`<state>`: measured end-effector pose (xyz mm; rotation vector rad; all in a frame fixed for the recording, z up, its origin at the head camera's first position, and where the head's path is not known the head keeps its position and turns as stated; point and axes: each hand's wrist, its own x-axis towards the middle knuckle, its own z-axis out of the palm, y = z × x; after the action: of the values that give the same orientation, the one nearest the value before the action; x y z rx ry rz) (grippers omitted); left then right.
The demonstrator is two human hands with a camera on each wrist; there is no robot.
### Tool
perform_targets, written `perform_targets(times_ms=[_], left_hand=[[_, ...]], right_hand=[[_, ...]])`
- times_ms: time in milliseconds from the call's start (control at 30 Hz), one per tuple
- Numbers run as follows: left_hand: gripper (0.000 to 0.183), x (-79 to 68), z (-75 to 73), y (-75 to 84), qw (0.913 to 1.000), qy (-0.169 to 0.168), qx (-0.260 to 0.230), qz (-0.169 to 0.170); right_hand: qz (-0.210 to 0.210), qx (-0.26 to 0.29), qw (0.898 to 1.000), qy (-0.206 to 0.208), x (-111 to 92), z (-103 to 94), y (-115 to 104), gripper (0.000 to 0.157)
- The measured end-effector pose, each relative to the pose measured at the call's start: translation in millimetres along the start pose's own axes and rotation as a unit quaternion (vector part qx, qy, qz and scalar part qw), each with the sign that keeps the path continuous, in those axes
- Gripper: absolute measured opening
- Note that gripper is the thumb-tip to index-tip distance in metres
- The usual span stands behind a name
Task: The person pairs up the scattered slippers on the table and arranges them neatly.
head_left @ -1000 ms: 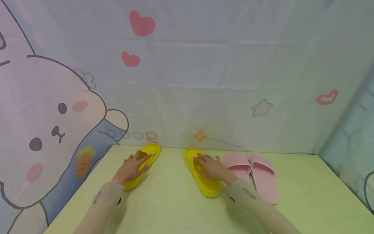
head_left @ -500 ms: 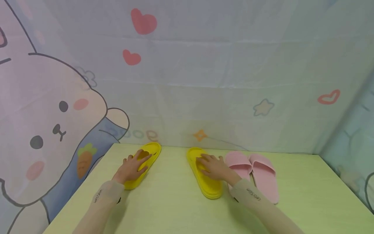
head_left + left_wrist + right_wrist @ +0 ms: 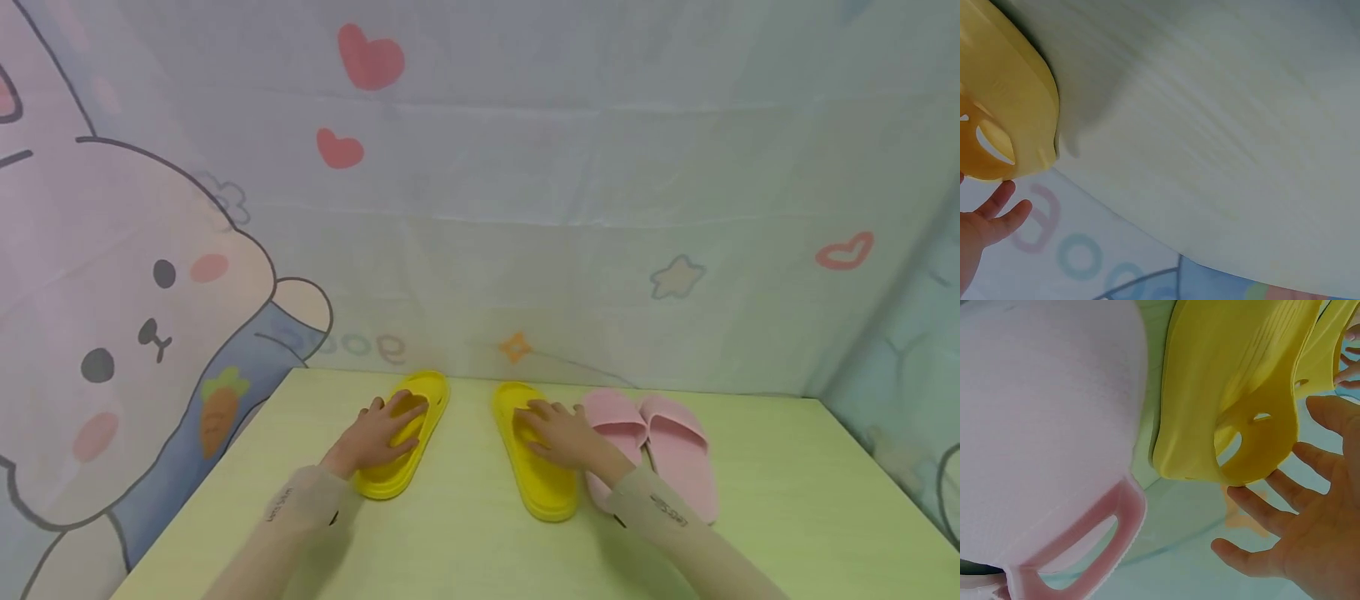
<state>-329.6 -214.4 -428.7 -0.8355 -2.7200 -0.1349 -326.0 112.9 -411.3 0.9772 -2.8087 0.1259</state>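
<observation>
Two yellow slippers lie on the table in the head view. My left hand [image 3: 375, 433] lies over the left yellow slipper [image 3: 386, 485], its fingers spread at the strap. Over the right yellow slipper [image 3: 549, 498] is my right hand [image 3: 564, 435], fingers apart. In the right wrist view, extended fingertips [image 3: 1249, 494] of that hand meet the strap opening of the yellow slipper [image 3: 1200, 394]. The left wrist view catches only part of the left hand [image 3: 975, 240], by the edge of its yellow slipper [image 3: 1010, 56].
Right of the yellow slippers, a pair of pink slippers [image 3: 682, 467] lies side by side, partly behind the right forearm. The pale table [image 3: 465, 550] ends at the back against a printed curtain [image 3: 480, 275]. A dark cable [image 3: 942, 492] shows at the far right.
The left hand and its yellow slipper have moved right, closer to the other one. The right hand and its slipper have shifted slightly right and nearer. The pink pair stays put.
</observation>
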Motion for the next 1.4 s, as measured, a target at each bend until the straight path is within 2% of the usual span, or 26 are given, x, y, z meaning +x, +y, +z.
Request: perform_targets(times_ms=[200, 400, 967, 1200, 1400], left_hand=[[0.051, 11.7, 2.7, 19.9, 0.9993, -0.013, -0.024, 0.025], [0.050, 19.8, 6.6, 35.2, 0.9986, -0.013, -0.034, 0.040], [0.052, 26.5, 7.7, 76.7, 0.9960, -0.032, -0.055, 0.063], [0.052, 31.4, 8.3, 90.1, 0.9952, -0.044, -0.066, 0.058], [0.054, 36.8, 10.8, 94.6, 0.9946, -0.050, -0.081, 0.041]], right_hand=[[0.008, -0.012, 1.000, 0.015, -6.2, 1.0, 3.4, 0.046], [0.022, -0.007, 1.000, 0.008, -11.0, -0.6, 8.1, 0.048], [0.017, -0.003, 1.000, 0.016, -19.8, -0.1, 9.6, 0.054], [0.029, -0.012, 0.999, 0.017, -20.2, 2.1, 7.1, 0.055], [0.042, -0.009, 0.999, 0.013, -17.6, 1.7, 4.3, 0.057]])
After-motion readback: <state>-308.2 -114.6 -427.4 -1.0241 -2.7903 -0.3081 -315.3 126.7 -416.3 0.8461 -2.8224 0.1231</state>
